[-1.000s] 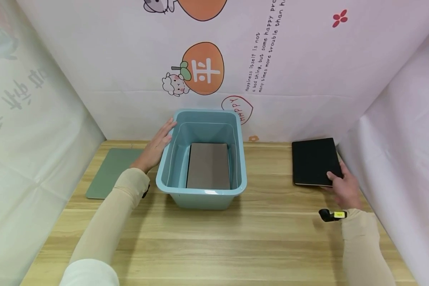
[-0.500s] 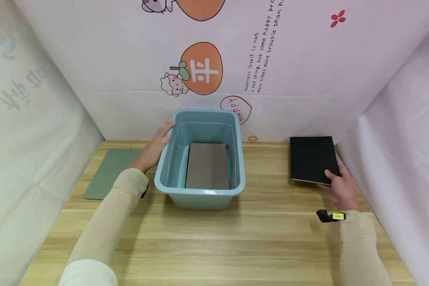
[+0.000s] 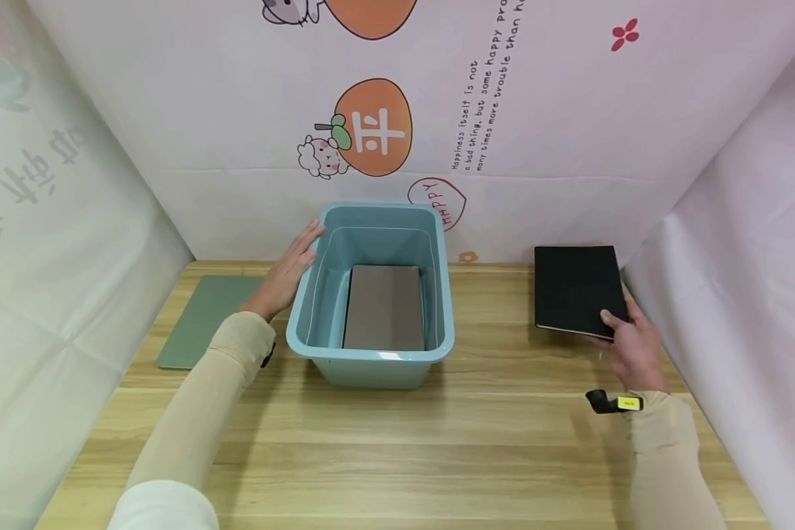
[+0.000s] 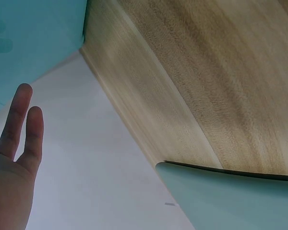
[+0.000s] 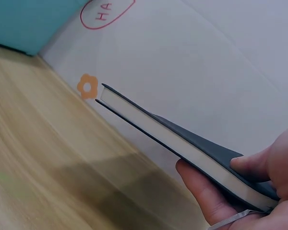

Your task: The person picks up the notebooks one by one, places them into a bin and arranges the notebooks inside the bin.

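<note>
A black notebook (image 3: 578,288) is held by my right hand (image 3: 638,350), thumb on its cover and fingers beneath. In the right wrist view the notebook (image 5: 170,143) hangs tilted above the table, its white page edges showing. A light blue plastic bin (image 3: 373,373) stands at the middle of the table, with a grey-brown book-like block (image 3: 384,308) lying flat inside. My left hand (image 3: 285,276) rests against the bin's left rim, fingers extended. In the left wrist view two straight fingers of the left hand (image 4: 19,158) show beside the bin (image 4: 33,38).
A flat green notebook-like piece (image 3: 202,324) lies on the wooden table (image 3: 397,456) at the left, partly behind the left forearm. A white printed cloth (image 3: 536,147) stands along the back, with more cloth on both sides.
The right hand has lifted the black notebook up off the table and shifted it slightly left. The left hand and the bin keep their places.
</note>
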`<state>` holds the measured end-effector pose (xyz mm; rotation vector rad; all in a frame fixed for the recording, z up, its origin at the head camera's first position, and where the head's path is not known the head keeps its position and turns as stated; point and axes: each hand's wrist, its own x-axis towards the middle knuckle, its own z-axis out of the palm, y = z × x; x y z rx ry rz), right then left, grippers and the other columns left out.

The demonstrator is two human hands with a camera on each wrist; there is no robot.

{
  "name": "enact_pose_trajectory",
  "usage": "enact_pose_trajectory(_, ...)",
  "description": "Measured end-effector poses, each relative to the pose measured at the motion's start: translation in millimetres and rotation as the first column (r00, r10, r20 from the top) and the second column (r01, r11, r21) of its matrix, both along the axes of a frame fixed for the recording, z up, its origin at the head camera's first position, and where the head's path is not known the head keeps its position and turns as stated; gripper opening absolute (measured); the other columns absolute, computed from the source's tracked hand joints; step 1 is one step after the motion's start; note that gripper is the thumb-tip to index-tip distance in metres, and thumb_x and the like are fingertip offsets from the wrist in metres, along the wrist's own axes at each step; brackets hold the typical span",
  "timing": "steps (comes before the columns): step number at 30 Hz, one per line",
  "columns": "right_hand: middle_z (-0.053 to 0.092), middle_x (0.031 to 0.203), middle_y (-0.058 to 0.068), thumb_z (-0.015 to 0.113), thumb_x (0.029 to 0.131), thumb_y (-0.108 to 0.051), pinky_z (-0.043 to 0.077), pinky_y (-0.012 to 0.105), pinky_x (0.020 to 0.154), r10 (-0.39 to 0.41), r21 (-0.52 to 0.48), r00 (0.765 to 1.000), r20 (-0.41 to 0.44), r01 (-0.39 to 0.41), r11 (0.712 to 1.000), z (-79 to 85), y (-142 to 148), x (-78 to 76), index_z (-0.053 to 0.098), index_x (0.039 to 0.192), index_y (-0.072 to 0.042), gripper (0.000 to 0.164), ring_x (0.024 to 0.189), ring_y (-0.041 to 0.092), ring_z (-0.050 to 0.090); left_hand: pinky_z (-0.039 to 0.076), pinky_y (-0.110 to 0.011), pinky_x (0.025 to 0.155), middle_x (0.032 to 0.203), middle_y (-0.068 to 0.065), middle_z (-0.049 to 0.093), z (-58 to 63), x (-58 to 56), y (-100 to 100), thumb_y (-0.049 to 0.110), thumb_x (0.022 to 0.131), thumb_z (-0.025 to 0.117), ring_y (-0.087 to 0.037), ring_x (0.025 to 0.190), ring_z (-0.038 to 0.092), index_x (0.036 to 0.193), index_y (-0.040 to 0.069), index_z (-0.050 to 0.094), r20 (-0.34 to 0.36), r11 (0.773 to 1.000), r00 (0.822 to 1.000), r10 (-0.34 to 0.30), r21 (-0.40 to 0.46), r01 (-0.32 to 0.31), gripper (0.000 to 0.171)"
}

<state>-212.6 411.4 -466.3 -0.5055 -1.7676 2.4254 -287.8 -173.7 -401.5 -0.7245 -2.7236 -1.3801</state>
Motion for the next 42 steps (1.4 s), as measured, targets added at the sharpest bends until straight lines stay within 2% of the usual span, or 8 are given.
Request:
enact_pose_trajectory(4, 0.004, 0.174, -0.003, 0.059, 0.101, -0.005, 0.061, 0.027, 0.063, -0.003, -0.070, 0.998, -0.065, -0.002, 0.998, 4.4, -3, 1.0, 0.010, 0.164, -0.031, 0.084, 0.093, -0.005, 0.068, 0.006, -0.069, 0.125, 0.175, -0.001, 0.003, 1.3, 1.0, 0, 0.026, 0.113, 0.029, -0.025, 0.162, -0.001, 0.165, 0.018, 0.018, 0.001, 1.000, 1.000, -0.001, 0.002, 0.001, 0.054)
enact_pose_trajectory(8, 0.013, 0.172, -0.004, 0.059, 0.101, -0.003, 0.062, 0.029, 0.063, -0.002, -0.078, 0.996, -0.091, -0.005, 0.997, 8.8, -6, 2.2, 0.017, 0.165, -0.028, 0.081, 0.094, -0.003, 0.068, 0.007, -0.067, 0.125, 0.175, -0.001, 0.003, -0.1, -0.2, -1, 0.027, 0.113, 0.029, -0.024, 0.162, 0.000, 0.165, 0.019, 0.019, -0.004, 1.000, 1.000, 0.004, 0.003, -0.004, 0.054)
enact_pose_trajectory(12, 0.025, 0.165, -0.007, 0.060, 0.099, -0.001, 0.062, 0.031, 0.063, -0.004, -0.104, 0.995, -0.100, -0.006, 0.995, 13.4, -9, 3.0, 0.021, 0.164, -0.026, 0.080, 0.095, -0.001, 0.068, 0.006, -0.066, 0.126, 0.175, 0.003, 0.003, -11.7, -8.7, -4, 0.031, 0.113, 0.028, -0.021, 0.162, -0.001, 0.165, 0.024, 0.019, -0.007, 1.000, 1.000, 0.010, 0.022, -0.010, 0.053)
enact_pose_trajectory(16, 0.029, 0.163, -0.009, 0.061, 0.099, 0.000, 0.061, 0.030, 0.065, -0.003, -0.128, 0.994, -0.105, -0.010, 0.992, 18.2, -13, 4.5, 0.021, 0.164, -0.027, 0.082, 0.096, -0.001, 0.068, 0.005, -0.066, 0.126, 0.174, 0.011, 0.003, -26.5, -18.7, -8, 0.038, 0.113, 0.027, -0.015, 0.162, -0.001, 0.164, 0.033, 0.019, -0.022, 0.999, 0.999, 0.030, 0.024, -0.030, 0.052)
enact_pose_trajectory(20, 0.038, 0.157, -0.008, 0.061, 0.098, 0.002, 0.062, 0.030, 0.067, -0.001, -0.161, 0.993, -0.119, -0.019, 0.987, 22.6, -16, 5.7, 0.024, 0.164, -0.026, 0.080, 0.096, 0.001, 0.070, 0.008, -0.067, 0.125, 0.173, 0.015, 0.003, -33.5, -23.4, -9, 0.044, 0.112, 0.027, -0.012, 0.161, 0.001, 0.163, 0.039, 0.018, -0.042, 0.999, 0.998, 0.041, 0.009, -0.041, 0.052)
enact_pose_trajectory(34, 0.053, 0.129, -0.004, 0.061, 0.097, 0.007, 0.062, 0.030, 0.065, 0.016, -0.184, 0.983, -0.182, -0.050, 0.982, 40.1, -30, 6.7, 0.028, 0.162, -0.020, 0.078, 0.094, 0.008, 0.073, 0.008, -0.065, 0.126, 0.174, 0.015, 0.003, -34.4, -23.8, -9, 0.049, 0.111, 0.026, -0.006, 0.160, 0.000, 0.163, 0.038, 0.018, -0.045, 0.999, 0.998, 0.038, 0.012, -0.038, 0.054)
enact_pose_trajectory(38, 0.052, 0.131, -0.005, 0.060, 0.097, 0.007, 0.061, 0.030, 0.063, 0.019, -0.181, 0.980, -0.197, -0.055, 0.982, 43.6, -34, 7.2, 0.025, 0.163, -0.019, 0.079, 0.094, 0.008, 0.073, 0.008, -0.066, 0.126, 0.173, 0.017, 0.003, -33.6, -22.8, -9, 0.048, 0.111, 0.026, -0.009, 0.161, 0.001, 0.163, 0.040, 0.018, -0.043, 0.999, 0.998, 0.035, 0.009, -0.034, 0.053)
enact_pose_trajectory(42, 0.047, 0.142, -0.006, 0.058, 0.098, 0.009, 0.061, 0.030, 0.062, 0.003, -0.205, 0.979, -0.203, -0.045, 0.978, 47.6, -36, 8.3, 0.022, 0.164, -0.019, 0.081, 0.094, 0.007, 0.073, 0.008, -0.066, 0.126, 0.173, 0.017, 0.003, -32.8, -23.1, -9, 0.047, 0.111, 0.027, -0.011, 0.161, 0.001, 0.163, 0.040, 0.018, -0.040, 0.999, 0.999, 0.030, 0.012, -0.030, 0.053)
